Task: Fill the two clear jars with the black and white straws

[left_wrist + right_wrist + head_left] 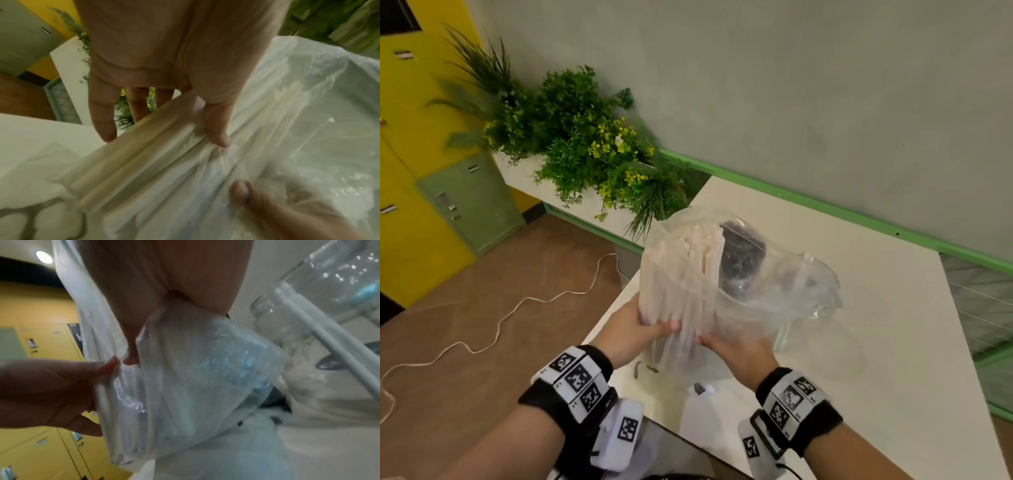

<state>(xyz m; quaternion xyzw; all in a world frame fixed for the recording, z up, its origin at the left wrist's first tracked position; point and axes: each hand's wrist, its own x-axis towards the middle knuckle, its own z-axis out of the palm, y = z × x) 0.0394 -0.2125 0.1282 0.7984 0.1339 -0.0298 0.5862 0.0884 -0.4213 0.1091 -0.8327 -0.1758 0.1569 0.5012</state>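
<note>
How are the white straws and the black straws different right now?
The white straws are a pale bundle inside the clear plastic bag, held up by the left hand and right hand. The black straws are a dark bunch behind them, and no hand touches them. Both bunches stand roughly upright over the white table.

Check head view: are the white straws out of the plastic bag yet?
No, the white straws sit bundled inside the clear plastic bag, held by both hands.
</note>
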